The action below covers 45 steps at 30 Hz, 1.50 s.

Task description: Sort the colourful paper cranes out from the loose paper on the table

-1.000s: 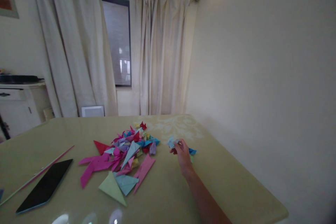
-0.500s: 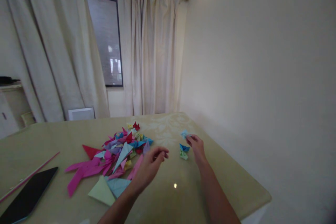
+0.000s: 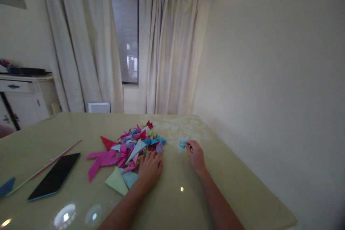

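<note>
A heap of folded paper pieces [image 3: 138, 143] in pink, red, purple, blue and yellow lies on the table. My left hand [image 3: 150, 168] rests palm down at its near right edge, fingers slightly apart and touching the paper; the fingertips are partly hidden. To the right of the heap, my right hand [image 3: 196, 155] pinches a small light blue folded paper piece [image 3: 182, 145] close to the tabletop. Large magenta folded paper [image 3: 104, 160] sticks out on the heap's left. A pale green folded sheet [image 3: 116, 181] and a light blue one [image 3: 130, 178] lie in front.
The pale yellow table [image 3: 172, 201] has a wall [image 3: 269, 97] along its right side. On its left are a black tablet-like slab [image 3: 55, 176], a thin pink-and-white stick [image 3: 51, 163] and a blue-purple piece [image 3: 7, 186]. Curtains [image 3: 172, 43] hang behind.
My left hand has come down onto the heap's edge. My right hand has lowered the light blue piece; the blue and green pieces beside it no longer show. The view has swung left.
</note>
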Each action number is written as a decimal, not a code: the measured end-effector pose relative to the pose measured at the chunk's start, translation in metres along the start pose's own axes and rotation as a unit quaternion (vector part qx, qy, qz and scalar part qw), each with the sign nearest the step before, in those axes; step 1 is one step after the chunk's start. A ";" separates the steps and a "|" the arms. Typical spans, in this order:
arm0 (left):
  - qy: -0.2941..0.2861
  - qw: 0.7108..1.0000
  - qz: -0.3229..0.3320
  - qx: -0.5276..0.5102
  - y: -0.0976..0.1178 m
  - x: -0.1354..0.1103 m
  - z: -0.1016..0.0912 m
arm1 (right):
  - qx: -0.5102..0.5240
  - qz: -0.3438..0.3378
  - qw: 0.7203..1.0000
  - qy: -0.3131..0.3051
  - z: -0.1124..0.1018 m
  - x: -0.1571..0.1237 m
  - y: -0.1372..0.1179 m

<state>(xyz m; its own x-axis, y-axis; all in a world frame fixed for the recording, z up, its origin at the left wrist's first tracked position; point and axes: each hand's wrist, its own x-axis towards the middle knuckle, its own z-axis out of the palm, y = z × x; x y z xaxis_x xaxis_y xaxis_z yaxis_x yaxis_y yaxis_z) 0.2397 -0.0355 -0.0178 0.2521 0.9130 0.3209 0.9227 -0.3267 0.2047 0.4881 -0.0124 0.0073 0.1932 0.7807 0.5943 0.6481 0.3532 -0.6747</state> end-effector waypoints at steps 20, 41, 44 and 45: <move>0.069 0.984 0.133 -0.098 -0.004 -0.003 -0.001 | 0.038 -0.025 0.998 -0.042 0.026 -0.016 -0.023; 0.139 0.986 0.089 -0.008 -0.001 -0.007 -0.002 | 0.117 0.006 0.992 0.040 0.009 -0.002 -0.016; 0.079 0.996 0.024 0.041 0.001 -0.011 -0.010 | 0.046 0.023 0.991 0.123 -0.019 0.009 0.009; 0.057 0.997 0.016 0.048 0.002 -0.011 -0.012 | 0.024 0.027 0.990 0.136 -0.027 0.011 0.018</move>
<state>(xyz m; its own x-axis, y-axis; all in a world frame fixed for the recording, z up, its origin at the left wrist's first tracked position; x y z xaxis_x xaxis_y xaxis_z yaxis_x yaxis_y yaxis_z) 0.2353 -0.0491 -0.0103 0.2527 0.8663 0.4308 0.9395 -0.3261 0.1046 0.5219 -0.0113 0.0141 0.4222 0.6343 0.6476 0.5970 0.3431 -0.7252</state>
